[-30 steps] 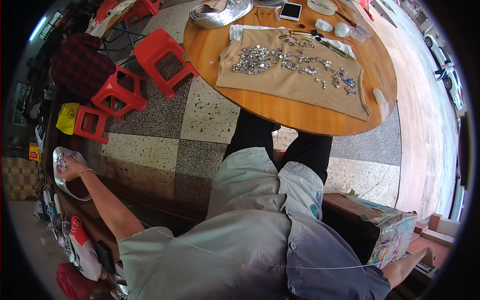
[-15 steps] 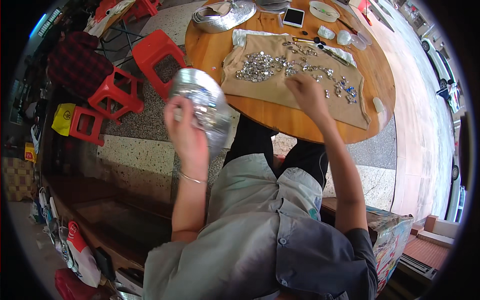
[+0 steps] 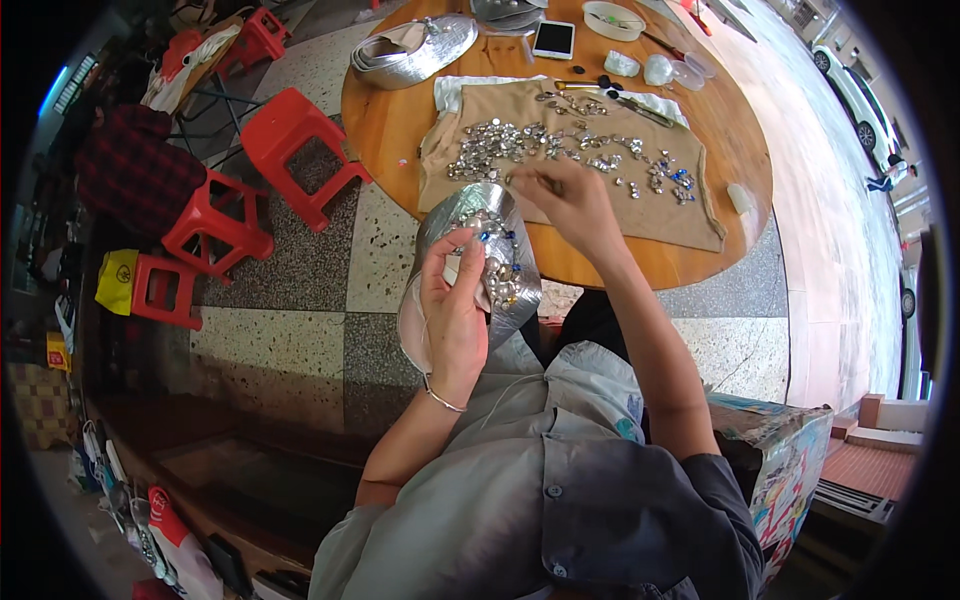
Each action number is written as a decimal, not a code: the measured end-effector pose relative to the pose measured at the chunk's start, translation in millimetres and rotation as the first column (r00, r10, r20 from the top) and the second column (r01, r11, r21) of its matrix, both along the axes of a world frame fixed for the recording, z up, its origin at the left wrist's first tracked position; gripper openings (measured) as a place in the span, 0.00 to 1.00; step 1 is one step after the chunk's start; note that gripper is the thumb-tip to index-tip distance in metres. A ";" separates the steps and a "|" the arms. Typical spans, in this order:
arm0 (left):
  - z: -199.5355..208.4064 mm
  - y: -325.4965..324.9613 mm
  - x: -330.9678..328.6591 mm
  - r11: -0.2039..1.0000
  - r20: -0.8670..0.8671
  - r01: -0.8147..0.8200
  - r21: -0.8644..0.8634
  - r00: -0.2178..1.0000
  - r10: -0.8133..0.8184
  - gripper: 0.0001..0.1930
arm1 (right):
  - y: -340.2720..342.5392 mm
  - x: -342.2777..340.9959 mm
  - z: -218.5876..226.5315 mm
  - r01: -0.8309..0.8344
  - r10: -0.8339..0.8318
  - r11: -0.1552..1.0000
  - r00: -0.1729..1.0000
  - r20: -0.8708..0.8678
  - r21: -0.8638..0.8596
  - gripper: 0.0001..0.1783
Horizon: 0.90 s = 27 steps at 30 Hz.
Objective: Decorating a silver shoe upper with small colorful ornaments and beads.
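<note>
My left hand (image 3: pixel 455 310) holds a silver shoe (image 3: pixel 490 262) up in front of my chest, its upper studded with clear and blue stones. My right hand (image 3: pixel 565 195) reaches over the front edge of the round wooden table (image 3: pixel 385 110), fingers pinched at the near rim of a tan cloth (image 3: pixel 690 215) covered with several loose rhinestones (image 3: pixel 520 145). Whether a stone is between the fingertips is too small to tell.
A second silver shoe (image 3: pixel 415 50) lies at the table's far left, with a phone (image 3: pixel 553 38), a white dish (image 3: pixel 612 18) and small clear containers (image 3: pixel 665 68) behind the cloth. Red plastic stools (image 3: pixel 300 150) stand left on the terrazzo floor. A printed box (image 3: pixel 785 470) sits at my right.
The silver shoe came up from the low shelf on my left to in front of my chest. My right hand rose and reached to the cloth, drawing back to its near edge.
</note>
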State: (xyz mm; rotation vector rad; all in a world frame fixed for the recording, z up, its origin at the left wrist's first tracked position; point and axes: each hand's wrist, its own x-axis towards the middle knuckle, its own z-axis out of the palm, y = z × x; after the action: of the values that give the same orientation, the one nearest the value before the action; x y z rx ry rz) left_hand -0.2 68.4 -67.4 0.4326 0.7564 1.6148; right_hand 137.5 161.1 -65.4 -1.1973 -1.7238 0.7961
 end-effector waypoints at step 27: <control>19.6 -45.5 83.3 0.963 -0.021 0.268 0.008 0.963 -0.268 0.07 | -139.2 82.3 43.4 0.088 -0.149 0.928 0.978 0.144 0.362 0.09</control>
State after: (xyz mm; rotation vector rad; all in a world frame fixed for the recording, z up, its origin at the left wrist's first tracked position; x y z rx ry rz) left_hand 83.1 22.9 -47.7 0.5362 0.6731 1.3626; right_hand 219.7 21.8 -21.9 -1.1298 -1.8173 0.2971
